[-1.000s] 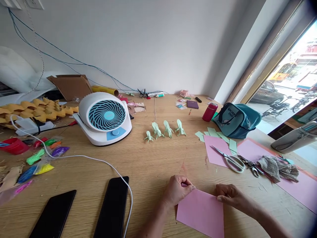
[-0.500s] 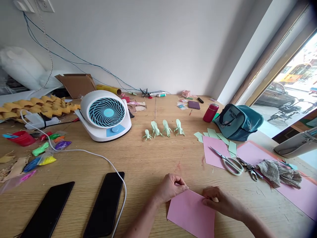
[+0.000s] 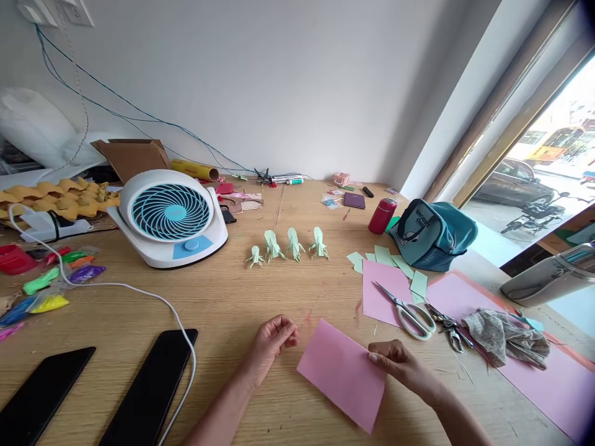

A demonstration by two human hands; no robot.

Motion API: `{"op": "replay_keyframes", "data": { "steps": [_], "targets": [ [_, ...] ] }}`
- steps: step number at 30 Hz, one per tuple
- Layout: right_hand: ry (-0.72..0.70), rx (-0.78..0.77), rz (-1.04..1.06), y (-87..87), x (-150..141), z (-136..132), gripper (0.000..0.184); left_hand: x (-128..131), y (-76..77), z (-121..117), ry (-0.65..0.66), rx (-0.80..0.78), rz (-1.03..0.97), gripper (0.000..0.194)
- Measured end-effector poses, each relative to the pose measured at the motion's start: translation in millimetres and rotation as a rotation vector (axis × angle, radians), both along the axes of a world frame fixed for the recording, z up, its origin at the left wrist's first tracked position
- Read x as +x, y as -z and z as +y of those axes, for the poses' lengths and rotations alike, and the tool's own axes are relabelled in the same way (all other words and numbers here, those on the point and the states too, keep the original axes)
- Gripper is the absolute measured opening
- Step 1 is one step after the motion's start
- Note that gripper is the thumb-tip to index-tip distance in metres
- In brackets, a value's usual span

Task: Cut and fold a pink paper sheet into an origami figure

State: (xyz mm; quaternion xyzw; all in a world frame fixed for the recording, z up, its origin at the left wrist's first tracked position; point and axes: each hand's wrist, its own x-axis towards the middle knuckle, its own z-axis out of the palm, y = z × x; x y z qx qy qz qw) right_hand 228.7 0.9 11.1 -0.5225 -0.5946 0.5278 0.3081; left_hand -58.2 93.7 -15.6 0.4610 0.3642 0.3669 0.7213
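A pink paper sheet [image 3: 341, 371] lies on the wooden table [image 3: 242, 297] close to me. My right hand [image 3: 400, 365] pinches its right edge with the fingers closed on the paper. My left hand [image 3: 272, 339] is off the sheet, just to its left, with fingers curled loosely and nothing in them. Several small green folded paper figures [image 3: 288, 245] stand in a row farther back.
White-handled scissors [image 3: 406, 310] lie on a pink sheet at right, beside pliers [image 3: 449, 325] and a crumpled cloth [image 3: 504, 334]. A teal bag [image 3: 432, 234], a red bottle [image 3: 382, 215], a white fan [image 3: 170, 217], two black phones [image 3: 149, 387], a white cable and coloured clay bags also sit here.
My left hand has let go of the pink sheet's corner and drawn away to the left. My right hand still grips the sheet, which has shifted slightly. The view has panned.
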Motion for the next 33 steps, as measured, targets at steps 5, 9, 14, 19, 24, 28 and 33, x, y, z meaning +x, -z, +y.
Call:
{"op": "replay_keyframes", "data": {
  "steps": [5, 9, 14, 19, 24, 28, 33],
  "targets": [
    [0.293, 0.042, 0.231, 0.6, -11, 21, 0.05, 7, 0.5, 4, 0.017, -0.172, -0.276, 0.045],
    [0.514, 0.144, 0.345, 7.6, -28, 39, 0.048, 33, -1.3, 3, 0.081, -0.253, -0.415, 0.058],
    [0.531, 0.183, 0.331, 15.4, -44, 41, 0.047, 72, -4.2, -6, 0.033, -0.275, -0.444, 0.04],
    [0.385, 0.188, 0.263, 11.2, -32, 37, 0.037, 77, 8.1, -8, -0.149, -0.368, -0.415, 0.026],
    [0.638, 0.469, -0.434, 16.5, 44, 40, 0.035, 67, 11.0, -2, -0.296, -0.425, -0.443, 0.028],
    [0.745, 0.33, -0.974, 32.1, 100, 38, 0.039, 65, 8.6, 0, -0.292, -0.476, -0.498, 0.033],
    [0.684, 0.223, -1.078, 40.5, 115, 33, 0.046, 64, 12.2, 1, -0.238, -0.49, -0.57, 0.035]
  ]
}}
